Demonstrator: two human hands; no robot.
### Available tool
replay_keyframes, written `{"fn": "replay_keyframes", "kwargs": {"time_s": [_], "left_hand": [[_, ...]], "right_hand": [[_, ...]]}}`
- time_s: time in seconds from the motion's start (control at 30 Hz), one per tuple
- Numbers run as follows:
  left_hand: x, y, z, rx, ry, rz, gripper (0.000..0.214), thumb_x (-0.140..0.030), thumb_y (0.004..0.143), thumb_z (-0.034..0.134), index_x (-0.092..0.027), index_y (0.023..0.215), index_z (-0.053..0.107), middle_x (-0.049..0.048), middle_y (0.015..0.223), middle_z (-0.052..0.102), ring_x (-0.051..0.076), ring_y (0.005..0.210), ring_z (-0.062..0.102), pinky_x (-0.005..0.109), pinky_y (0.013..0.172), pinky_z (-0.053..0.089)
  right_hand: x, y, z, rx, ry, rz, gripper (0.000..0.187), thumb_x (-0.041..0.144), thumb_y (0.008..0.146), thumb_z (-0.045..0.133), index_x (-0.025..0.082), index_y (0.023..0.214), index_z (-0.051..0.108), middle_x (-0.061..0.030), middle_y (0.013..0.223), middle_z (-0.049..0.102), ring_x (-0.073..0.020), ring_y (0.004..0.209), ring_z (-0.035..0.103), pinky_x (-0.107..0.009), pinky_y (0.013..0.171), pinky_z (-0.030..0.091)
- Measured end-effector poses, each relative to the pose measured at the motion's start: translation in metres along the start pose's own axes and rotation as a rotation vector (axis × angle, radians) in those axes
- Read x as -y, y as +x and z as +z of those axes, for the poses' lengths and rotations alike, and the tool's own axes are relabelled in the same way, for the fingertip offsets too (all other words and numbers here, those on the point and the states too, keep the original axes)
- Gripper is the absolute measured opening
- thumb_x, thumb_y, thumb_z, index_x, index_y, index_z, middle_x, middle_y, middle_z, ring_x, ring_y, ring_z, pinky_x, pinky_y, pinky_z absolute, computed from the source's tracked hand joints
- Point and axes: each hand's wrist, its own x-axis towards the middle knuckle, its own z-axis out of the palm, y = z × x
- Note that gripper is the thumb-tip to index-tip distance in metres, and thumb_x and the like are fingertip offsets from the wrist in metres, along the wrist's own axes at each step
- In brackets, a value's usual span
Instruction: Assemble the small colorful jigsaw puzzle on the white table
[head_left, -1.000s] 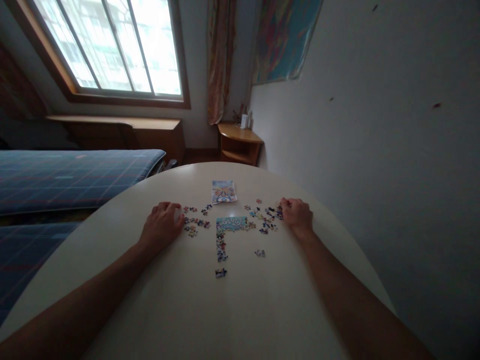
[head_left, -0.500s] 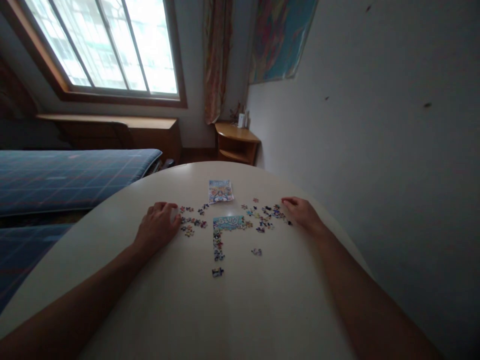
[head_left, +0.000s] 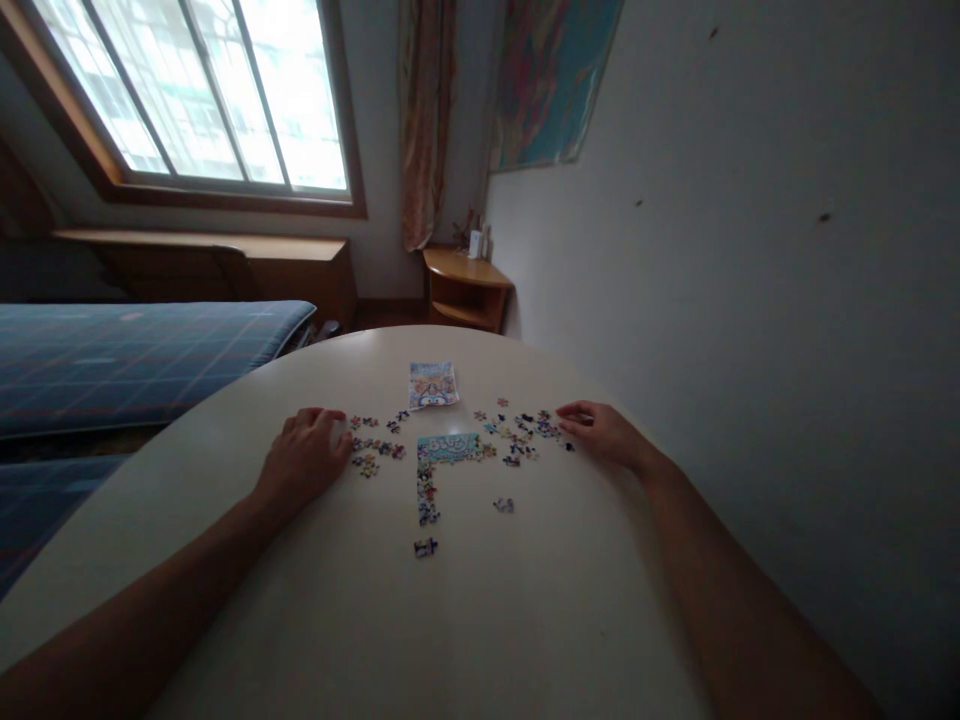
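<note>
My left hand rests on the table with its fingers loosely bent and apart, beside the left group of loose puzzle pieces. I see nothing held in it. My right hand is at the right edge of another loose group of puzzle pieces, with thumb and forefinger slightly apart and nothing visible between them. Between the hands lies a partly joined jigsaw puzzle, with a top strip and a left side strip. One dark piece lies below the side strip, and a pale piece lies to its right.
Behind the puzzle, a printed picture sheet lies on the round white table. A plaid mattress is to the left of the table. The wall runs along the right, and a wooden corner shelf stands beyond.
My right thumb and forefinger have parted a little beside the right pieces. My left hand stays put on the table. The whole view has shifted slightly.
</note>
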Motion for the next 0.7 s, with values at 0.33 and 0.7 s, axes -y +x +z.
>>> {"fn": "replay_keyframes", "kwargs": {"time_s": [0.33,0.7], "left_hand": [[0.003,0.0,0.003,-0.018,0.0,0.022,0.038,-0.036,0.092,0.045,-0.014,0.119,0.062,0.0185,0.122,0.06,0.036,0.113,0.057,0.05,0.094,0.05],[0.001,0.0,0.001,-0.034,0.016,0.022,0.035,-0.035,0.091,0.047,-0.015,0.116,0.063,0.0175,0.12,0.061,0.035,0.109,0.059,0.049,0.091,0.051]], "right_hand": [[0.005,-0.003,0.006,-0.059,-0.116,-0.063,0.019,0.028,0.084,0.065,0.017,0.098,0.072,-0.0101,0.096,0.077,-0.0213,0.085,0.073,-0.032,0.079,0.056],[0.007,0.0,0.021,-0.169,-0.225,-0.191,0.019,0.028,0.086,0.06,0.019,0.093,0.075,-0.0093,0.094,0.074,-0.0229,0.088,0.069,-0.037,0.085,0.052]]}}
